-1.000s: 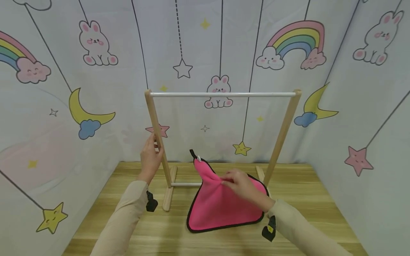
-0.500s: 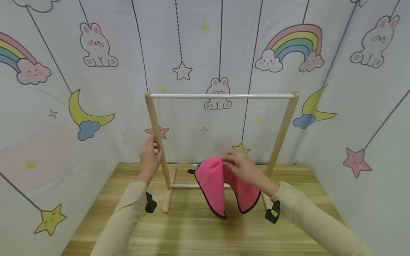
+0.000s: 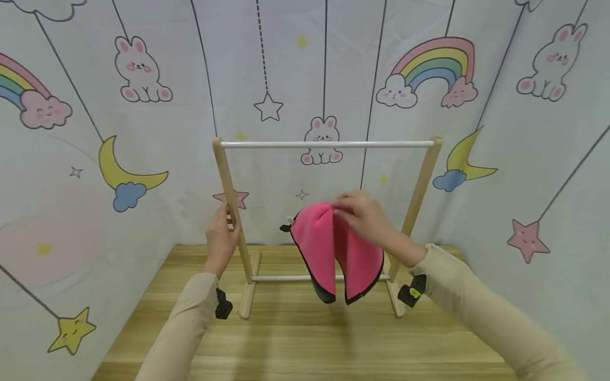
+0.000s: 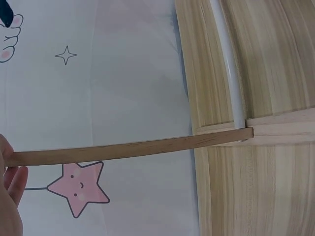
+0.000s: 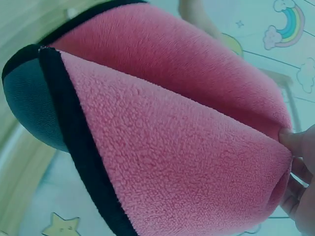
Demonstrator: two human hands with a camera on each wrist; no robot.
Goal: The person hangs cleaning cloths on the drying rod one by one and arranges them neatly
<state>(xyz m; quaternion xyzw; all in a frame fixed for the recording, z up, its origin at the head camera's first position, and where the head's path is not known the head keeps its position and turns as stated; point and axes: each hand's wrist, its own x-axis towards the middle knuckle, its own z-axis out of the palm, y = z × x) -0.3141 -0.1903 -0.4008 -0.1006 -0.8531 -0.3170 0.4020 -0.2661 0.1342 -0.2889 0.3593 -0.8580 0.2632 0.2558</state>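
With the pink cloth (image 3: 314, 238) taken as the centre of the dial in the head view, a yellow moon (image 3: 114, 168) is seen at ten o'clock, printed on the pale backdrop (image 3: 286, 69). At nine o'clock, the left hand (image 3: 221, 238) is placed at the rack's left post (image 3: 244, 251), the wood being gripped between fingers and thumb; in the left wrist view, the hand is partly cut off by the frame edge. A beige sleeve is worn on each arm, and a small black device (image 3: 223, 305) is carried at the left wrist.

The cloth is held up between the two posts, below the white top rail (image 3: 267, 144) at twelve o'clock; the white lower rail (image 3: 281, 278) is partly covered by it, though whether they touch cannot be told. It is edged in black, with a black loop (image 3: 285, 228) at ten o'clock, and a dark reverse side is shown in the right wrist view. At two o'clock, the right hand (image 3: 364, 214) is clamped on the cloth, a fold being pinched between thumb and fingers. Beyond it, the right post (image 3: 424, 182) is seen. The wooden table (image 3: 381, 349) is spread at six o'clock.
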